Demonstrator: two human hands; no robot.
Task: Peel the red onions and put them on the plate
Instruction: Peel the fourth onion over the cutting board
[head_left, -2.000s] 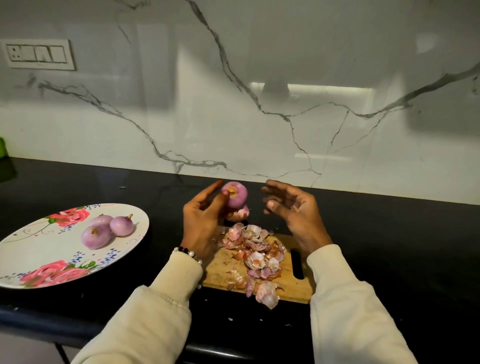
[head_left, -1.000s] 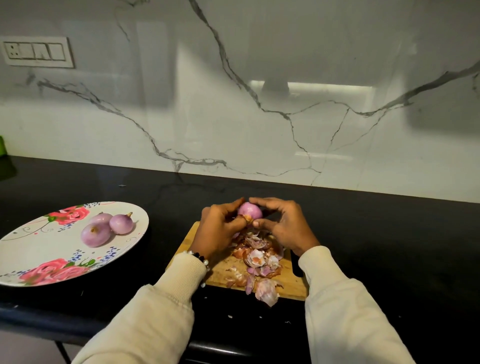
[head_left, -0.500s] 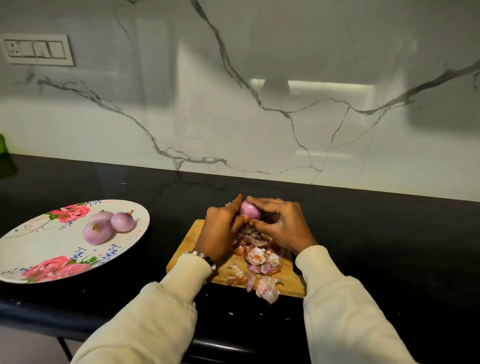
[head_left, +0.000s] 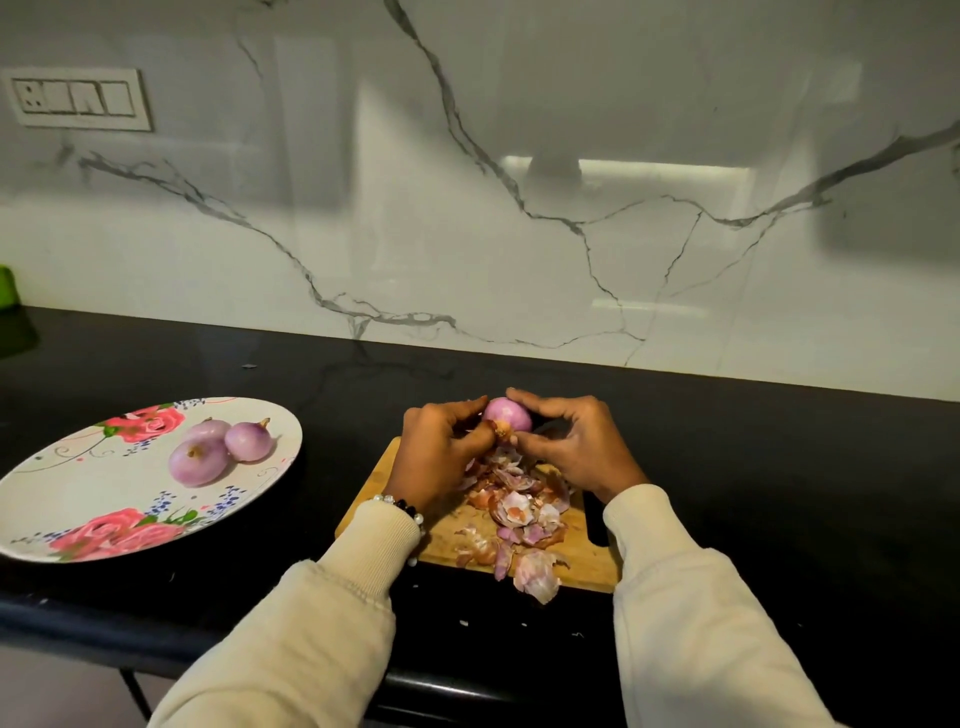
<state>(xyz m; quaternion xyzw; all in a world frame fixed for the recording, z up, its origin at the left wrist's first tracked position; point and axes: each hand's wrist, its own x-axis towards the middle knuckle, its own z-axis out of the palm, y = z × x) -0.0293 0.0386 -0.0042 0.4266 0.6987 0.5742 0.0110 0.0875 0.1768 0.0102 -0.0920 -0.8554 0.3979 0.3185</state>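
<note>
Two seconds back the left hand (head_left: 441, 452) alone held the small round purple-red onion (head_left: 506, 414) up, the right hand (head_left: 574, 447) open beside it; since then both hands have come down together and closed on it just above the far edge of the rectangular wooden chopping board (head_left: 447, 540). Now the left fingers pinch at the brown root end facing the camera, while the right fingers and thumb curl round the bulb from its 3 o'clock side. The onion looks mostly bare and glossy, so this reads as the last scrap of skin coming off. The heap of papery pink and brown onion skins (head_left: 519, 512) lies on the board at 6 o'clock from the hands. The oval white plate with red roses (head_left: 72, 488) sits on the black table (head_left: 779, 493) at 9 o'clock, holding three peeled onions (head_left: 218, 449); this one probably goes there next
</note>
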